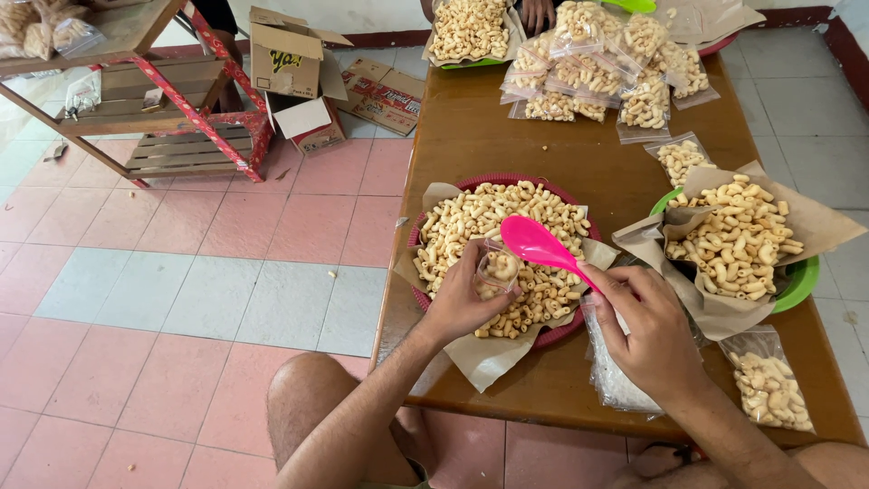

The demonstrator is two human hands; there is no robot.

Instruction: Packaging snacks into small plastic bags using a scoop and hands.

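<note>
While the left hand (pixel 462 303) closes around a small clear bag (pixel 497 270), the right hand (pixel 654 340) grips the handle of a pink scoop (pixel 540 244), its bowl poised just above the bag's open mouth. Both sit over the red tray (pixel 507 181), taken as the landmark.

Progress, as judged from the layout: the bag in hand holds only a few pieces at its bottom, so filling it appears barely begun. Beyond the red tray, at the far end of the brown table (pixel 507 127), a heap of filled bags (pixel 606 77) lies stacked, indicating much packing already done. To the right of the tray two more filled bags rest, one (pixel 681 156) beyond the green tray (pixel 801 282) and one (pixel 769 385) nearer the person than it. A sheaf of empty clear bags (pixel 615 371) lies just right of the red tray, under the right wrist. Considerable loose stock remains: the red tray is paper-lined and well covered, the green tray to its right likewise heaped.

Condition of goods: the snack pieces (pixel 471 222) are short, curved, tubular, pale golden, dry in appearance, with no visible breakage. The bag is thin, transparent, upright and open.

Another person's hand (pixel 537 14) shows at the far table edge beyond the tray
</note>
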